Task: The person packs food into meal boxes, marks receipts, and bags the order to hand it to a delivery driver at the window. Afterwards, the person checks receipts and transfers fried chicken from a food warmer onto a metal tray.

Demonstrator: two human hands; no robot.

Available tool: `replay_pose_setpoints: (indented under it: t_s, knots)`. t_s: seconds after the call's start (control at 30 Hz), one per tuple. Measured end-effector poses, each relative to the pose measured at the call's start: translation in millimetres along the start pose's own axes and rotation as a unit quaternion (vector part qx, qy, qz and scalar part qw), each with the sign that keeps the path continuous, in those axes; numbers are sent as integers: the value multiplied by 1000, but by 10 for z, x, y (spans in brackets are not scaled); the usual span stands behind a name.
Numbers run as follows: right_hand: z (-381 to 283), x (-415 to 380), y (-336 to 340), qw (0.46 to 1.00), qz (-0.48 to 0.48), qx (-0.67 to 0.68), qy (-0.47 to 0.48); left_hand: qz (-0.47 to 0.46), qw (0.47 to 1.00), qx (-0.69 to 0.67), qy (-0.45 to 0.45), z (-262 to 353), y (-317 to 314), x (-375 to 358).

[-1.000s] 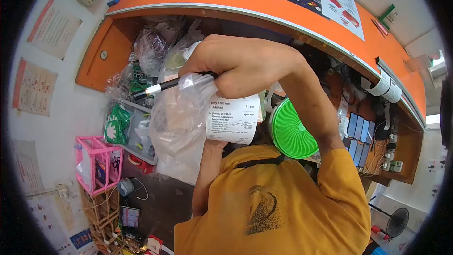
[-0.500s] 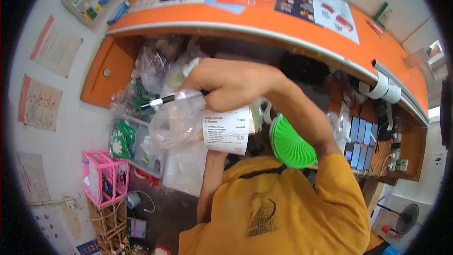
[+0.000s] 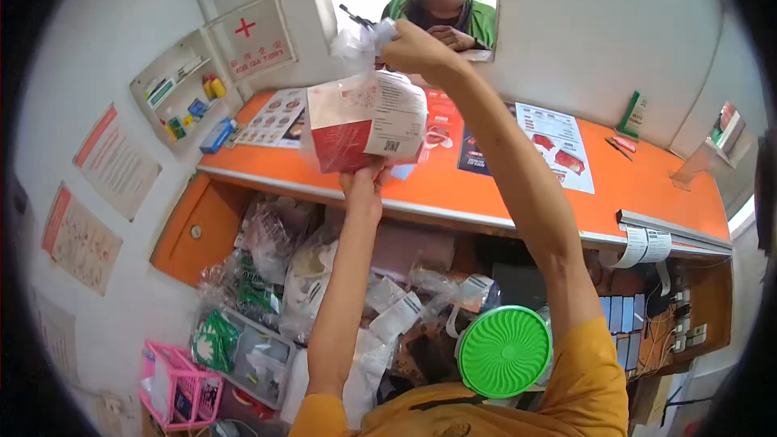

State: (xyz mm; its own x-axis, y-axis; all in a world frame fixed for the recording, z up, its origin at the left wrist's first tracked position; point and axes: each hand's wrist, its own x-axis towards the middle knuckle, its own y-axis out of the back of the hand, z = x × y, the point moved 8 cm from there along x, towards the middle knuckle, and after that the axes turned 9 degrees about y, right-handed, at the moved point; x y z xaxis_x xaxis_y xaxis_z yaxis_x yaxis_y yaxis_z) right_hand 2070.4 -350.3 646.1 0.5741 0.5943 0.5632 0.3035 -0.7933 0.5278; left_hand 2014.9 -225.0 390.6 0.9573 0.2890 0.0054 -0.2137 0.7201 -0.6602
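Note:
My right hand is closed on the gathered top of a clear plastic bag, raised over the counter. A black pen sticks out beside that hand. Inside the bag is a red and white food box, with a printed receipt on its right side. My left hand is under the box and supports it from below; some of its fingers are hidden behind the package. Below my right forearm sits a round green lid.
A person in a green jacket is at the window beyond the orange counter. Menu sheets lie on it. Underneath, the shelf holds plastic bags, a grey bin and several phones. A pink basket stands lower left.
Both hands have moved forward and up with the bagged box, from over the shelf to over the counter. My view has tilted up, bringing the window and the person into sight.

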Motion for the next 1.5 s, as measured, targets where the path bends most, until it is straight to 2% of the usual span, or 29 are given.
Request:
replay_pose_setpoints:
  t_s: [0.03, 0.07, 0.13, 0.17, 0.23, 0.27, 0.3, 0.33, 0.37, 0.43, 0.5, 0.53, 0.57, 0.67, 0.7, 0.73, 0.77, 0.8, 0.87, 0.97, 1.0, 1.03, 1.1, 1.13, 1.23, 1.27, 1.33, 1.5]
  knots:
    - [275, 123, 11, 1000, 16, 14, -17, 22, 998, 16, -56, 28, -105, 125]
    - [583, 277, -1, 999, 22, -7, -39, 40, 999, 11, -15, -113, -39, 365]
    - [1198, 529, 112, 982, 123, -136, -56, 68, 995, 2, 67, -410, 119, 1041]
    - [1032, 423, 126, 975, 81, -161, -128, 74, 994, 13, 81, -440, 149, 1168]
    - [1371, 446, 115, 971, 94, -159, -151, 88, 990, 34, 108, -509, 273, 1343]
    - [1511, 424, 77, 980, 84, -108, -141, 65, 987, 82, 119, -517, 349, 1426]
    - [1579, 398, 60, 987, 75, -56, -131, 95, 982, 136, 86, -403, 348, 1364]
    - [1974, 491, -70, 994, 64, -3, -89, 124, 973, 189, 54, -205, 274, 1199]
    - [1968, 406, -67, 995, 73, -30, -66, 155, 958, 242, 22, -88, 285, 1105]
    - [1802, 235, -111, 986, 41, -157, 32, 141, 917, 341, -153, 45, 519, 1300]
    - [1509, -194, -209, 976, 56, -157, 143, 75, 831, 458, -307, 462, 31, 1047]
    - [1350, -384, -249, 974, 9, -167, 155, 40, 772, 508, -379, 639, -234, 882]
    - [1230, -528, -246, 970, -38, -176, 165, 9, 747, 536, -394, 682, -370, 881]
    - [1553, -704, -30, 996, -68, -63, 2, -59, 657, 605, -446, 734, -772, 898]
    - [1791, -699, 73, 995, 29, 82, 44, -98, 646, 629, -421, 611, -759, 982]
    - [2057, -715, 161, 972, 69, 218, -54, -137, 633, 650, -397, 481, -744, 1082]
    - [2296, -764, 192, 919, 107, 348, -150, -177, 619, 669, -371, 358, -740, 1153]
    - [2531, -800, 221, 906, 138, 351, -191, -151, 644, 658, -359, 356, -840, 1080]
    - [3004, -892, 260, 873, 202, 356, -267, -143, 645, 644, -385, 316, -777, 1086]
    - [2909, -861, 135, 881, 293, 288, -234, -128, 636, 637, -416, 278, -733, 1020]
    - [3029, -810, 62, 911, 285, 232, -186, -127, 643, 629, -418, 278, -726, 1036]
    - [2785, -704, 114, 945, 285, 120, -105, -126, 651, 622, -417, 270, -716, 1054]
    - [2207, -608, 162, 956, 266, -111, 52, -121, 650, 620, -422, 256, -691, 1077]
    - [2244, -546, 169, 969, 197, -146, -7, -120, 653, 618, -421, 258, -687, 1079]
    - [2577, -426, 430, 936, 346, -67, 1, -124, 656, 622, -409, 237, -648, 1097]
    - [2846, -396, 519, 947, 302, -4, -113, -123, 655, 623, -410, 237, -633, 1100]
    - [3216, -223, 476, 951, 261, 97, -131, -115, 648, 624, -422, 246, -665, 1076]
    - [3275, -255, 128, 954, 162, 103, -232, -113, 650, 625, -417, 217, -650, 1119]
